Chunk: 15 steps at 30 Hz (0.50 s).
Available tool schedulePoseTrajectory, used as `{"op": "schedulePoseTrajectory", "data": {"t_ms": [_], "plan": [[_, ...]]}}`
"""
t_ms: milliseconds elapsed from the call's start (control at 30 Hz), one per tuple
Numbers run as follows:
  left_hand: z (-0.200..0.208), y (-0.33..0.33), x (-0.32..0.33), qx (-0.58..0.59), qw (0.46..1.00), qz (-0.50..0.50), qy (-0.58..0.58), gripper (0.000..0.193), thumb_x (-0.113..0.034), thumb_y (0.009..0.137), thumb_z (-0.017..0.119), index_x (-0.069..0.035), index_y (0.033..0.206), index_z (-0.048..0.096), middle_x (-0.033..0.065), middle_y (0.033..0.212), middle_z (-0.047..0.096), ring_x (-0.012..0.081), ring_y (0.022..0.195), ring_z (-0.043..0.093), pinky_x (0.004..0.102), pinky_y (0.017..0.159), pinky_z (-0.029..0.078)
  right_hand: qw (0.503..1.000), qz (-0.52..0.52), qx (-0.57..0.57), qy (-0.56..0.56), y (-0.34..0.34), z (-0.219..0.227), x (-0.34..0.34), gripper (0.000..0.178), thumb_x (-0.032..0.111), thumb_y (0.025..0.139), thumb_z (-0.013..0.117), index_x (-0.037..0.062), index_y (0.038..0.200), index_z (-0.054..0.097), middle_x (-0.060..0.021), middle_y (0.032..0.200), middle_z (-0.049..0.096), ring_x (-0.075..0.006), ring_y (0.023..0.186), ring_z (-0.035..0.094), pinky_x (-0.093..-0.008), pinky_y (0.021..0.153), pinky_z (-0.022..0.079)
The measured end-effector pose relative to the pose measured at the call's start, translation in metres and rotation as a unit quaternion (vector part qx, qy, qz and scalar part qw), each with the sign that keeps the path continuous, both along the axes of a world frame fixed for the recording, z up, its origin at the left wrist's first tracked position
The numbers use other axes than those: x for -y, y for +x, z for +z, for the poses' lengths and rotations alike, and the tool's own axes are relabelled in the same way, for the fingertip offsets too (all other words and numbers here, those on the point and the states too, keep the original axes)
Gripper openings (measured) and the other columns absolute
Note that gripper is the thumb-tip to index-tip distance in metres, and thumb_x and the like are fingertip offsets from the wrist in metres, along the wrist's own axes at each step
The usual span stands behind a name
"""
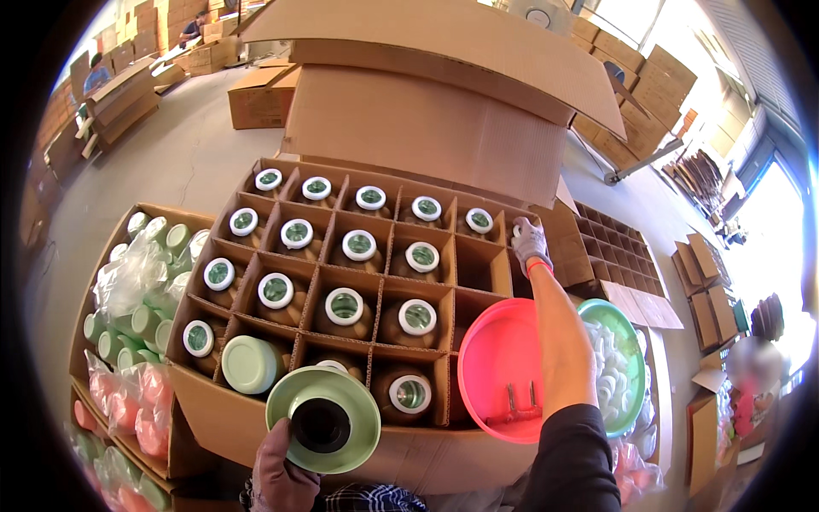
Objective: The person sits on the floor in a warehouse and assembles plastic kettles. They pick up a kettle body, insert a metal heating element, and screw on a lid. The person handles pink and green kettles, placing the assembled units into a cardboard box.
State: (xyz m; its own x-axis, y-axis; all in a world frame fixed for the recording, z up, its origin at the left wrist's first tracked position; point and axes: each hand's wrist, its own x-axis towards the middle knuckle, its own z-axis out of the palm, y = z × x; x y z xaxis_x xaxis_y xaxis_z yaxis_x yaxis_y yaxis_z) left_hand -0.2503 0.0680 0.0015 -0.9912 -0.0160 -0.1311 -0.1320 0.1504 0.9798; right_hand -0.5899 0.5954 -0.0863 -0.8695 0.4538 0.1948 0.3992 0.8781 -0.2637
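My gloved left hand (283,474) grips a round, pale green flared piece with a black centre (360,448) at the near edge of a divided carton (256,405). Beside it a pale green cup-shaped piece (248,364) covers one compartment. Most other compartments hold a bottle with a white rim and greenish opening, such as this white-rimmed bottle (345,306). My right arm stretches to the far right column, where my gloved right hand (531,241) curls its fingers down at a compartment. A bit of white shows at the fingertips; what they grip is mostly hidden.
A pink basin (486,363) with a red metal-pronged tool sits at the carton's right. Next to it stands a teal basin (636,384) of white parts. Cartons of green cups (145,320) and pink pieces (124,401) line the left. Carton flaps (426,119) rise behind.
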Motion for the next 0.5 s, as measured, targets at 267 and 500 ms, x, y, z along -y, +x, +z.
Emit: {"op": "schedulePoseTrajectory", "data": {"t_ms": [267, 500], "plan": [[-0.004, -0.012, -0.019, 0.131, 0.832, 0.013, 0.538, 0.046, -0.031, 0.104, 0.047, -0.001, 0.139, 0.047, 0.0139, 0.133, 0.058, 0.0244, 0.122, 0.058, 0.042, 0.103, 0.048, 0.967, 0.055, -0.238, 0.066, 0.08, 0.115, 0.051, 0.062, 0.014, 0.075, 0.077, 0.0104, 0.132, 0.055, -0.0242, 0.126, 0.052, -0.0451, 0.117, 0.05, -0.0494, 0.101, 0.045], [-0.038, -0.017, -0.041, 0.162, 0.769, -0.066, 0.615, 0.052, -0.038, 0.103, 0.045, 0.001, 0.138, 0.047, 0.0201, 0.13, 0.061, 0.0376, 0.113, 0.064, 0.0584, 0.102, 0.049, 0.875, 0.28, -0.318, -0.234, 0.247, 0.25, 0.138, 0.059, 0.008, 0.079, 0.076, 0.002, 0.133, 0.052, -0.018, 0.123, 0.05, -0.031, 0.117, 0.052, -0.0426, 0.102, 0.045]]}}
